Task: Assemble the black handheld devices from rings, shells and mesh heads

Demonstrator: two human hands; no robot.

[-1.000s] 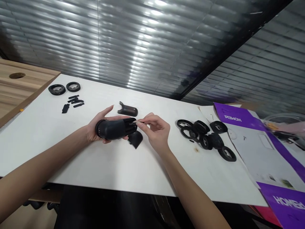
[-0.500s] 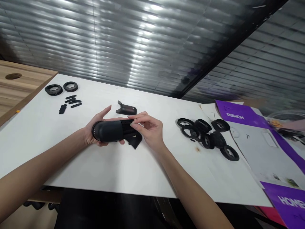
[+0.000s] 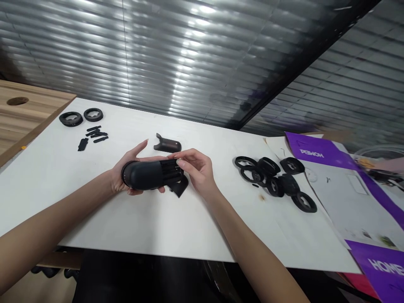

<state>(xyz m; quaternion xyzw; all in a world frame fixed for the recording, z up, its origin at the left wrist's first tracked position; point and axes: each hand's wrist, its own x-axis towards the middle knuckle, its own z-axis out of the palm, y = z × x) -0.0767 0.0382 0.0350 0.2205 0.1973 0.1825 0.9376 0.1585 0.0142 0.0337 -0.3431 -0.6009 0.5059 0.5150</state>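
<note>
two hands on one black rounded plastic housing (image 3: 151,174), just left of the frame's centre and lifted a little off the white table top (image 3: 158,223). cradled from behind and below by the left hand (image 3: 126,176): fingers curled under the smooth domed end, thumb raised free above, closed around it loosely rather than clamped. met at the opposite, ribbed end by the right hand (image 3: 197,170), fingertips (image 3: 180,162) drawn together on the rim, remaining fingers folded; too small to tell of any little piece between those tips. both forearms in from the lower edge, wrists bent inward, housing level between them.

as for progress, judging from the layout: partway at most. only one housing in hand, ribbed end apparently uncovered. directly beneath it, a black curved plastic shell (image 3: 180,187) loose on the table, touching or just apart, hard to say. slightly above centre, another black curved shell piece (image 3: 167,145), likewise loose. right of centre, a heap of black plastic rings (image 3: 274,181), unfitted. at upper left, two more black rings (image 3: 80,117) side by side, with small black strips (image 3: 93,136) scattered just below. purple printed cardboard (image 3: 315,153) toward the right edge; pale wooden surface (image 3: 28,109) at far left.
</note>
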